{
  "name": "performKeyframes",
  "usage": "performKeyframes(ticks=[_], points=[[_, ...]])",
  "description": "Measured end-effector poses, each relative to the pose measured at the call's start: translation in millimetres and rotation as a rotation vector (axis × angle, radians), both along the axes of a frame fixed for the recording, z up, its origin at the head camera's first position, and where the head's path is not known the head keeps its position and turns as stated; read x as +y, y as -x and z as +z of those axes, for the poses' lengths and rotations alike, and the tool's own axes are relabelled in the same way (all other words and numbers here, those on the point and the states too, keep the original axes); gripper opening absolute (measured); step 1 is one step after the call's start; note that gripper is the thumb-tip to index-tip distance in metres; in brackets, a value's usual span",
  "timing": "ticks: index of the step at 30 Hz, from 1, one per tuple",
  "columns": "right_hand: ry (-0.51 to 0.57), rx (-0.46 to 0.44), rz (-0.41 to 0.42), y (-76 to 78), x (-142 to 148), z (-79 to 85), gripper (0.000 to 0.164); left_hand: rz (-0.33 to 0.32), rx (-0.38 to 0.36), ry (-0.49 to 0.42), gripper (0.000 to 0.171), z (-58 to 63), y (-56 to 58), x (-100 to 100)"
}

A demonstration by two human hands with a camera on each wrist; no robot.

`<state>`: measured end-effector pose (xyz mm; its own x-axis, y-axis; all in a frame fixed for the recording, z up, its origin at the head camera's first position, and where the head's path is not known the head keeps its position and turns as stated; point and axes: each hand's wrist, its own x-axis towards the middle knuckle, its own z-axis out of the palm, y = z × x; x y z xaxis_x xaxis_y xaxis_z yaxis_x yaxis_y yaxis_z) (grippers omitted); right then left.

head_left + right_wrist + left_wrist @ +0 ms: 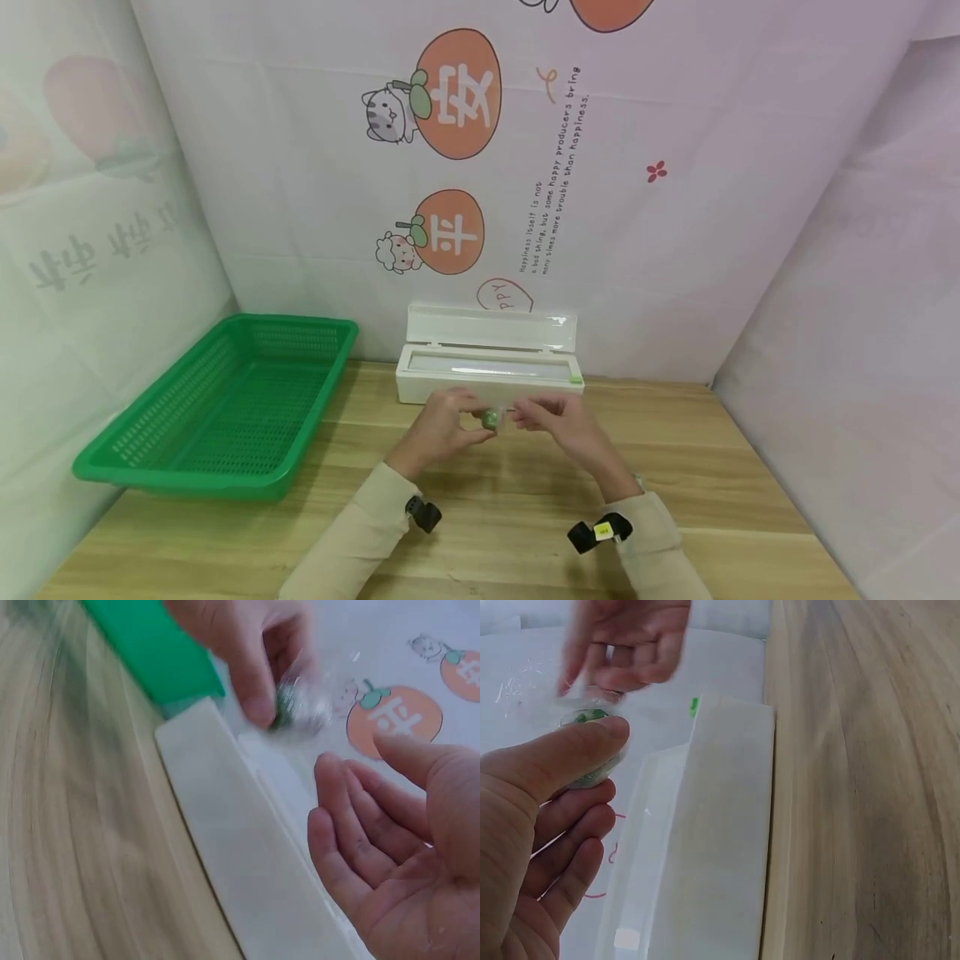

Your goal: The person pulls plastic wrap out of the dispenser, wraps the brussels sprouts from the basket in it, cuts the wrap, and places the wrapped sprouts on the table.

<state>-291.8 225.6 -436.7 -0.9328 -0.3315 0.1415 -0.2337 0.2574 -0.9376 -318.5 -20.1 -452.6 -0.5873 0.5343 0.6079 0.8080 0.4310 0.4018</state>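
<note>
In the head view my left hand pinches a small round green item between thumb and fingers. Clear plastic film is wrapped about it, and loose film stands out past the far side in the left wrist view. What the green item is cannot be told. To its right, my right hand is raised close to the film. Its thumb and fingers stand apart with nothing between them in the right wrist view. Behind both hands lies a long white film dispenser box, lid raised.
A green slotted plastic basket stands on the left of the wooden table. Printed white cloth hangs behind and at both sides. Each wrist wears a black strap.
</note>
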Motion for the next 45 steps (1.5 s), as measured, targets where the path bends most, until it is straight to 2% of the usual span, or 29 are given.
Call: performKeyframes(ticks=[4, 9, 13, 18, 20, 21, 23, 28, 31, 33, 38, 41, 45], points=[[-0.068, -0.021, -0.019, 3.9, 1.3, -7.7, 0.037, -0.044, -0.065, -0.039, 0.028, -0.1, -0.3, 0.2], [-0.079, -0.033, -0.029, 4.7, -7.1, -14.5, 0.039, -0.091, -0.083, -0.068, 0.021, 0.6, -3.3, 3.2], [-0.081, -0.026, -0.061, 3.8, -13.8, -19.3, 0.035, -0.069, -0.072, -0.040, 0.017, 2.3, -8.1, 6.3], [-0.078, 0.009, -0.070, 2.8, -18.4, -22.3, 0.028, -0.014, 0.014, 0.016, 0.020, 3.8, -13.2, 10.4], [-0.069, 0.024, -0.081, 1.3, -18.8, -19.5, 0.027, -0.009, 0.016, 0.023, 0.022, 5.6, -13.8, 12.1], [-0.063, 0.030, -0.093, 0.5, -18.5, -17.8, 0.027, -0.014, -0.007, 0.026, 0.025, 6.8, -14.0, 12.6], [-0.059, 0.043, -0.128, -0.7, -16.9, -14.4, 0.027, -0.031, -0.104, 0.021, 0.033, 8.4, -13.3, 12.8], [-0.038, 0.053, -0.161, -2.6, -12.9, -8.5, 0.026, -0.054, -0.499, -0.105, 0.049, 5.3, -9.0, 8.4], [-0.021, 0.052, -0.126, -3.5, -12.3, -6.3, 0.027, -0.074, -0.640, -0.206, 0.044, 1.6, -6.2, 6.0], [-0.012, 0.054, -0.104, -3.6, -12.2, -5.3, 0.025, -0.118, -0.662, -0.257, 0.038, -0.5, -4.2, 5.3], [0.008, 0.071, -0.041, -3.4, -11.1, -4.0, 0.019, -0.220, -0.654, -0.340, 0.021, -1.8, -2.1, 4.0], [-0.002, 0.082, -0.022, -2.7, -8.6, -4.3, 0.019, -0.227, -0.671, -0.346, 0.019, -1.6, -2.4, 2.5], [-0.015, 0.081, -0.051, -2.4, -5.7, -4.3, 0.018, -0.210, -0.742, -0.347, 0.026, -0.3, -3.6, 1.2]])
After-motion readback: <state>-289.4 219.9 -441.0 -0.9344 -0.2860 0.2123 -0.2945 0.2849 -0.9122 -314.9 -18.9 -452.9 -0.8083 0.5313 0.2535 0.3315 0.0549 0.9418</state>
